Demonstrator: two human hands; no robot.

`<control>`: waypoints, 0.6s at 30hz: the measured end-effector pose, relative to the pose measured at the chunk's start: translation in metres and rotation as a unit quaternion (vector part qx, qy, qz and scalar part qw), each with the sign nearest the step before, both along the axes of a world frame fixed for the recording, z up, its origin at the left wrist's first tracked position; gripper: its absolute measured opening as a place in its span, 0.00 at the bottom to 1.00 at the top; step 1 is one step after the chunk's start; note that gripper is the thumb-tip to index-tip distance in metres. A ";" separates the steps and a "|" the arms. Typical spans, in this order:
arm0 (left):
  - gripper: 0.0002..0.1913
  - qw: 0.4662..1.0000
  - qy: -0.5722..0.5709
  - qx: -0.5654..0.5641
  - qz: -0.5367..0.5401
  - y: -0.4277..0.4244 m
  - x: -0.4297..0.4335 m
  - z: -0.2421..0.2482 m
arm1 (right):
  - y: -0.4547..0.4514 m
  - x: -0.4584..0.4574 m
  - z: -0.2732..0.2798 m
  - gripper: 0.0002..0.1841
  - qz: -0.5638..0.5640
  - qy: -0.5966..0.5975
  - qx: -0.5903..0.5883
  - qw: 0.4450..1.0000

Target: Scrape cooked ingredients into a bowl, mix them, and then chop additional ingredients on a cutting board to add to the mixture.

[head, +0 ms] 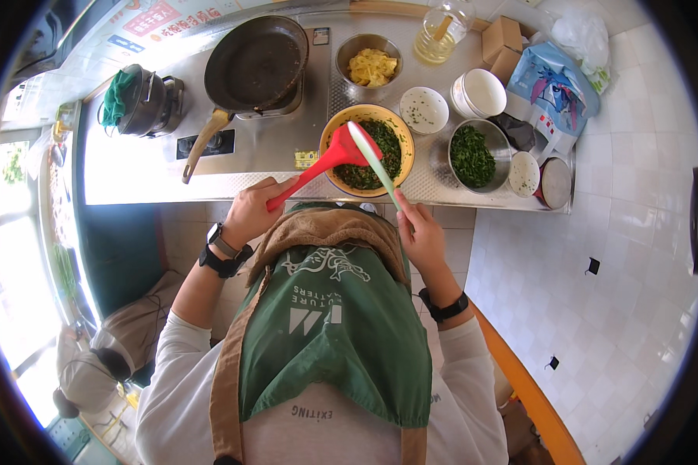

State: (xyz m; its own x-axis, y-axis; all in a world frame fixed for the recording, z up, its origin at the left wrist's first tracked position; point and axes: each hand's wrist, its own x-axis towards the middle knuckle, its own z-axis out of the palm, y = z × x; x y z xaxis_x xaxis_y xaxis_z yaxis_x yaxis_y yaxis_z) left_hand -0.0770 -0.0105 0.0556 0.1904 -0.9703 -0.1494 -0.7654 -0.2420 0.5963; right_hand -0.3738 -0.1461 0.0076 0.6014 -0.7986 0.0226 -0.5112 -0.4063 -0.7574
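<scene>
My left hand point(253, 210) grips the handle of a red spatula point(314, 170). In my right hand point(423, 235) is a slim spatula with a pale green handle point(379, 167) and a whitish head. The two heads cross and appear to touch above a yellow bowl point(408, 148), the red one behind. Inside the bowl lies a chopped dark green mixture point(358, 176) with small reddish bits, partly hidden by the spatulas. A white bowl point(423, 110) with green flecks stands beyond its right side. Behind it, a steel bowl point(344, 55) holds yellow pieces resembling cooked egg point(372, 67).
A frying pan point(256, 64) sits on the stove, its handle point(206, 145) jutting toward the counter's front. Further left is a pot with a green cloth point(116, 99). Rightward are chopped greens point(472, 156) in a steel bowl, stacked bowls point(483, 93) and an oil jug point(436, 43).
</scene>
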 end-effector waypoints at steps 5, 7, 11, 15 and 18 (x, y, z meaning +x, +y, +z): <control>0.26 0.999 0.034 -0.009 -0.006 0.004 0.007 -0.006 | -0.013 -0.013 -0.027 0.22 -0.057 0.026 0.029 0.998; 0.23 0.987 0.143 0.054 0.058 0.007 0.009 -0.010 | -0.012 -0.013 -0.025 0.22 -0.065 -0.020 0.058 0.996; 0.21 0.906 0.370 0.136 0.152 0.006 0.015 -0.008 | -0.007 -0.010 -0.015 0.21 -0.053 -0.066 0.073 0.994; 0.19 0.860 0.465 0.156 0.140 0.001 0.015 0.001 | 0.005 0.006 -0.006 0.23 0.011 -0.014 0.038 0.999; 0.19 0.851 0.475 0.178 0.134 -0.003 0.011 0.007 | 0.007 0.011 -0.012 0.25 0.051 0.042 -0.036 0.997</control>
